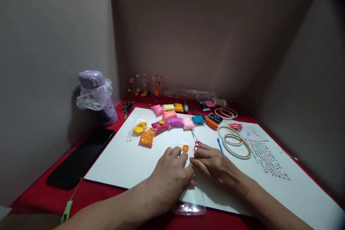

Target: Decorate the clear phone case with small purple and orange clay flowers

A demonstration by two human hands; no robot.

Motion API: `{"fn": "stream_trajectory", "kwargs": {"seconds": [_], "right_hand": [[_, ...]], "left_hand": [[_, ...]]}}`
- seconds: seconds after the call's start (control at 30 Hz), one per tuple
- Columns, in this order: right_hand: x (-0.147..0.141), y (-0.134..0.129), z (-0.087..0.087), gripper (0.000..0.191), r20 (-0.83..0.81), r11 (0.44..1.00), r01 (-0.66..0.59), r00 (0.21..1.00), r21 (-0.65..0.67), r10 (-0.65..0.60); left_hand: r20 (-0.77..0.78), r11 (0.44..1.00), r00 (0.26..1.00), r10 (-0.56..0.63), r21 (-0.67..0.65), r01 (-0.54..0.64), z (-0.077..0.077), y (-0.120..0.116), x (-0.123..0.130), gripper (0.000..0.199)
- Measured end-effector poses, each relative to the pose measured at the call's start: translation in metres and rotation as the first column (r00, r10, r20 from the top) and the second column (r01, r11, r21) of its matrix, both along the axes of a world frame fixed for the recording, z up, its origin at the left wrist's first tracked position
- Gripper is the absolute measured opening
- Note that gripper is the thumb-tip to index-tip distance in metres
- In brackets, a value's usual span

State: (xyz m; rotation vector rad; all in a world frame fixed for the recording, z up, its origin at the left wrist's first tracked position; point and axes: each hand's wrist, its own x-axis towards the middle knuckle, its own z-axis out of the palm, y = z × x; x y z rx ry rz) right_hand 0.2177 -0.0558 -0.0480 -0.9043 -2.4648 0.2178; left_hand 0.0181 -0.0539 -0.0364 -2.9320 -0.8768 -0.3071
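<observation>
A clear plastic case lies on the white board, its near end past the board's edge. On its far part sits a small orange flower. My left hand rests over the case with its fingers bent, some of them near the flower. Beside it, my right hand has its fingers pinched together, close to my left fingertips; whatever lies between them is too small to make out. Red-handled scissors lie just beyond my right hand.
Colored clay packets spread across the board's back. Tape rolls, a blue tool and a sheet of gems lie right. A black phone and a purple bottle stand left. An orange-handled tool lies behind.
</observation>
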Motion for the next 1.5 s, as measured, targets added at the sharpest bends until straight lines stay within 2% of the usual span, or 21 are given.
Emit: {"fn": "stream_trajectory", "kwargs": {"seconds": [0.1, 0.2, 0.27, 0.37, 0.57, 0.73, 0.87, 0.93, 1.03, 1.1, 1.2, 1.3, 1.4, 1.5], "right_hand": [[0.001, -0.002, 0.002, 0.03, -0.086, 0.999, 0.025, 0.996, 0.021, -0.023], [0.004, -0.004, 0.004, 0.032, -0.179, 0.991, 0.109, 0.979, 0.078, -0.093], [0.007, -0.005, 0.003, 0.035, -0.184, 0.982, 0.158, 0.973, 0.106, -0.137], [0.01, -0.005, 0.002, 0.04, -0.146, 0.978, 0.176, 0.976, 0.109, -0.159], [0.011, -0.008, 0.005, 0.043, 0.033, 0.997, 0.062, 0.997, 0.038, -0.063], [0.012, -0.014, 0.016, 0.05, 0.205, 0.983, 0.162, 0.969, -0.091, -0.141], [0.011, -0.018, 0.023, 0.054, 0.258, 0.966, 0.217, 0.95, -0.139, -0.177], [0.011, -0.019, 0.024, 0.056, 0.266, 0.962, 0.229, 0.946, -0.148, -0.185], [0.012, -0.022, 0.024, 0.059, 0.275, 0.957, 0.234, 0.944, -0.17, -0.182], [0.012, -0.023, 0.023, 0.059, 0.279, 0.959, 0.223, 0.945, -0.176, -0.169], [0.012, -0.025, 0.023, 0.058, 0.283, 0.964, 0.196, 0.949, -0.177, -0.141], [0.008, -0.027, 0.026, 0.052, 0.29, 0.975, 0.142, 0.953, -0.171, -0.088], [0.005, -0.028, 0.03, 0.046, 0.295, 0.984, 0.088, 0.955, -0.156, -0.039], [0.003, -0.029, 0.031, 0.047, 0.297, 0.987, 0.078, 0.954, -0.14, -0.033]], "left_hand": [[-0.008, 1.0, 1.0, 0.008, 0.0, -0.008, 0.002, -0.001, 0.0, 0.025], [-0.019, 1.0, 1.0, 0.012, 0.001, -0.011, 0.005, -0.002, 0.0, 0.026], [-0.021, 1.0, 1.0, 0.005, 0.0, -0.005, 0.007, -0.002, 0.0, 0.025], [-0.018, 1.0, 1.0, 0.0, -0.003, 0.0, 0.008, -0.002, -0.001, 0.026], [0.023, 1.0, 1.0, 0.0, -0.013, 0.0, 0.008, -0.001, -0.001, 0.023], [0.102, 1.0, 0.995, 0.008, -0.021, -0.006, 0.002, 0.003, 0.0, 0.015], [0.217, 0.993, 0.974, 0.065, -0.108, -0.042, 0.005, 0.009, 0.002, 0.012], [0.252, 0.977, 0.955, 0.153, -0.184, -0.108, 0.011, 0.012, 0.004, 0.01], [0.226, 0.915, 0.931, 0.287, -0.352, -0.197, 0.022, 0.012, 0.009, 0.015], [0.184, 0.868, 0.926, 0.33, -0.444, -0.221, 0.029, 0.011, 0.013, 0.018], [0.117, 0.834, 0.927, 0.357, -0.487, -0.26, 0.035, 0.01, 0.021, 0.019], [0.101, 0.817, 0.914, 0.394, -0.494, -0.297, 0.031, 0.01, 0.026, 0.019], [0.118, 0.805, 0.899, 0.422, -0.505, -0.311, 0.023, 0.012, 0.03, 0.021], [0.135, 0.801, 0.884, 0.448, -0.499, -0.329, 0.013, 0.014, 0.033, 0.024]]}}
